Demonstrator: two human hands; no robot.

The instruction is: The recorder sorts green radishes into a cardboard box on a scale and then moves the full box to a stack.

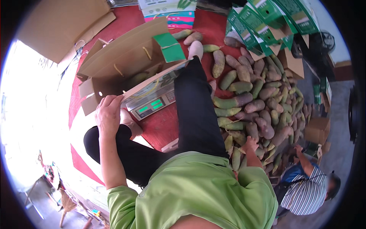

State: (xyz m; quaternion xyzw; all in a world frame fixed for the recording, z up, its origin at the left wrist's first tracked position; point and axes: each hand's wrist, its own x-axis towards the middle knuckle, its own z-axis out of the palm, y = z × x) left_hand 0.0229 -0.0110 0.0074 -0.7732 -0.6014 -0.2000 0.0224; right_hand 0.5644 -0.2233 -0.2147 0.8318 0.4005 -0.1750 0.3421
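Broom (68, 202) at left, red mat (162, 131) mid-room, grey floor (338, 110) right. Left hand (109, 111), fingers closed, gripped near-left edge of box (133, 61) atop scale (151, 108); mouth upward, long axis slanting up-right. Right hand (250, 145), half-curled, touched radishes (254, 106); hold unclear.

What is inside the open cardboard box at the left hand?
Inside the cardboard box lie greenish vegetables, dimly seen. Its near wall covers the rest, so their number cannot be told.

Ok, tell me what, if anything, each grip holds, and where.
The left grip appears to hold the open brown cardboard box by its near left corner. The right grip is among oblong green-and-purple root vegetables; whether it holds one cannot be told.
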